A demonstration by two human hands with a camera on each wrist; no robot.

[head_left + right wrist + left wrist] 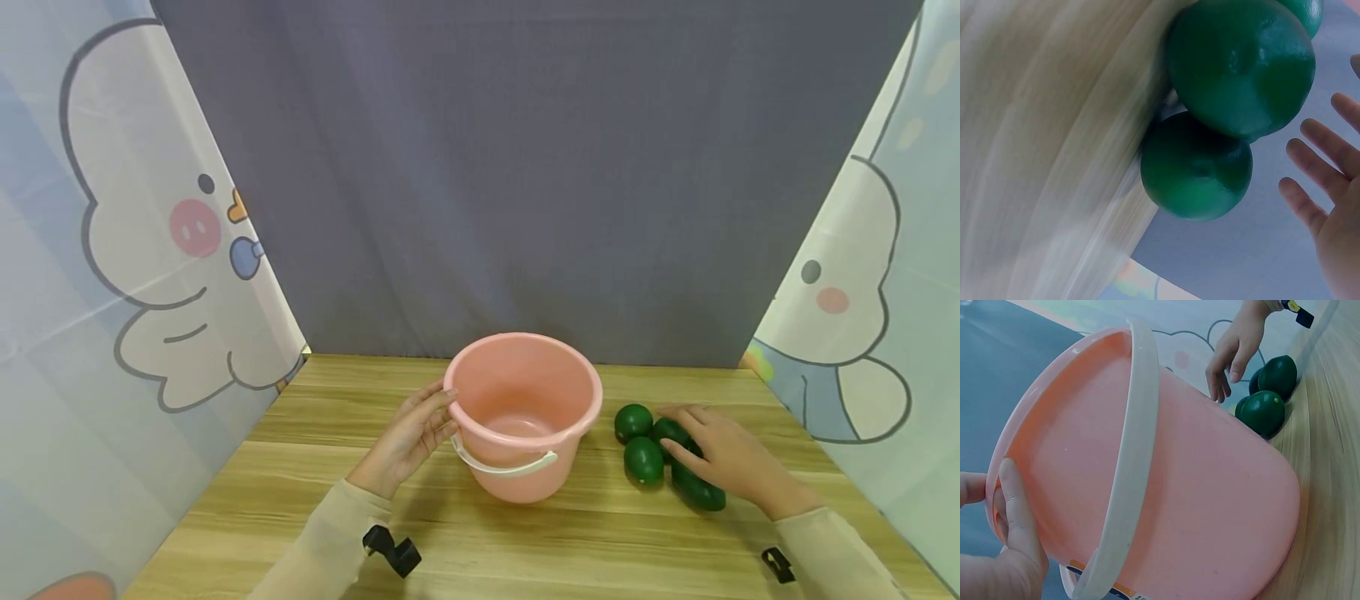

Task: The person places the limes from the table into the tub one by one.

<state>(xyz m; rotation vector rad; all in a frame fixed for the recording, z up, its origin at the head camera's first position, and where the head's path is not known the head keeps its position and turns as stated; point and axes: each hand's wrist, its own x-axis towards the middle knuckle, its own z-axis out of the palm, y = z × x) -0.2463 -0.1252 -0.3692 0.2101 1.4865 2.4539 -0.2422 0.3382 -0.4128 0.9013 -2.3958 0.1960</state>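
Four green fruits (663, 454) are lying right of the bucket (525, 417); our left hand (408, 437) is bracing its rim, our right hand (731, 458) reaching with fingers spread, best closing round one fruit.

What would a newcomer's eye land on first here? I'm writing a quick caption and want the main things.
First, the pink bucket standing mid-table, empty, its white handle hanging down the near side. The left hand touches its rim with relaxed fingers. To its right lies a cluster of dark green fruits on the wooden table, with the right hand open over them.
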